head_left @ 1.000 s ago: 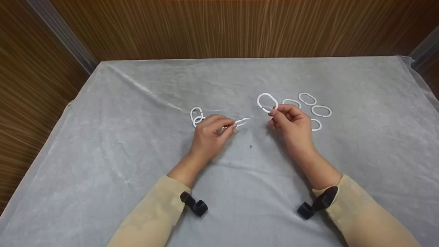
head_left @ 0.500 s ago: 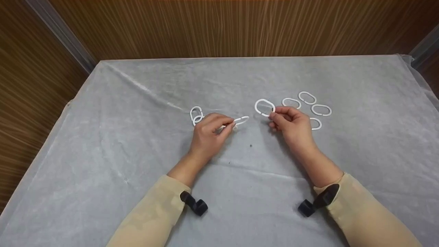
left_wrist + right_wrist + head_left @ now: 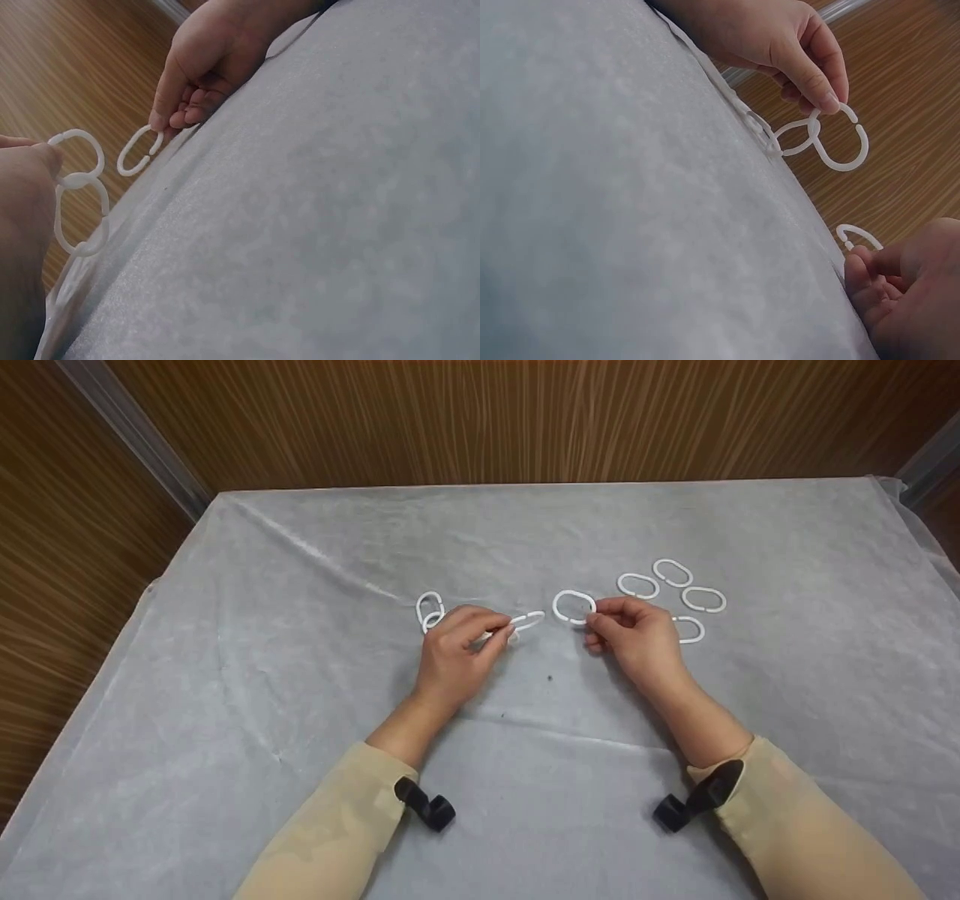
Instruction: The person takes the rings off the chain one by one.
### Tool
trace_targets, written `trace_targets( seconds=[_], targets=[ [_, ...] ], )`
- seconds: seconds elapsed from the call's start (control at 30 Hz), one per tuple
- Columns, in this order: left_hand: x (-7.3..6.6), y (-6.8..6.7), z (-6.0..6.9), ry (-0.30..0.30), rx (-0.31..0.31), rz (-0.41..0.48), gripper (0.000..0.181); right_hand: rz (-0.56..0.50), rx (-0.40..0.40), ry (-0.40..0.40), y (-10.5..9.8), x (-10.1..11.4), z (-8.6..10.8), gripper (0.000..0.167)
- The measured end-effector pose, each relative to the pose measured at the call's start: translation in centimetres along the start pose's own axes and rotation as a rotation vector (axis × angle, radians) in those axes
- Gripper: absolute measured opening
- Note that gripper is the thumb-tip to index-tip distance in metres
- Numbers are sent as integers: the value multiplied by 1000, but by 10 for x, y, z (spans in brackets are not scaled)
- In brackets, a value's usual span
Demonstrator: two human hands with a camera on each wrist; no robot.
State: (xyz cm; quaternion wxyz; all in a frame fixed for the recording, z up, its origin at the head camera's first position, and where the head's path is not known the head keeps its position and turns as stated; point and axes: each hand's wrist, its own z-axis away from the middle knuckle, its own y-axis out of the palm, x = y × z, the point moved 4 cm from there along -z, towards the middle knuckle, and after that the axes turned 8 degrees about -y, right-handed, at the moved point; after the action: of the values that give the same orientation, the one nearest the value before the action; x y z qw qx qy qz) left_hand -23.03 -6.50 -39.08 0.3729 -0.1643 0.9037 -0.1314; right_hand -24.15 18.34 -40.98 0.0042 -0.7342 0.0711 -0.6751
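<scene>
L hand [image 3: 459,656]'s got a tight pinch on a gapped link [image 3: 865,142] of the white chain [image 3: 418,609], R hand [image 3: 637,643]'s pinching a loose white C-link [image 3: 574,592] just beside it, both abv grey tablecloth [image 3: 525,810].

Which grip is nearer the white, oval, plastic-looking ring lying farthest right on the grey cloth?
Right. In the head view, the right grip is left of and slightly below that ring; the left grip is much farther left.
</scene>
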Motion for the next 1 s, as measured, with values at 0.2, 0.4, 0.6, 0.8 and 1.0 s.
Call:
trace_targets(
  seconds=[0.2, 0.4, 0.6, 0.8, 1.0],
  targets=[
    [0, 0, 0, 3, -3, -7, 5, 45, 8, 11, -1, 1, 1, 23],
    [-1, 0, 0, -1, -4, -21, 5, 73, -4, 20, -2, 0, 0, 24],
    [-1, -1, 0, 0, -3, -16, 5, 64, -28, 27, -3, -1, 0, 24],
    [-1, -1, -1, 4, -9, 2, 4, 56, -53, 21, -4, 2, 1, 26],
    [0, -1, -1, 0, -8, 3, 4, -13, -86, 6, -4, 1, 1, 28]
  ],
)
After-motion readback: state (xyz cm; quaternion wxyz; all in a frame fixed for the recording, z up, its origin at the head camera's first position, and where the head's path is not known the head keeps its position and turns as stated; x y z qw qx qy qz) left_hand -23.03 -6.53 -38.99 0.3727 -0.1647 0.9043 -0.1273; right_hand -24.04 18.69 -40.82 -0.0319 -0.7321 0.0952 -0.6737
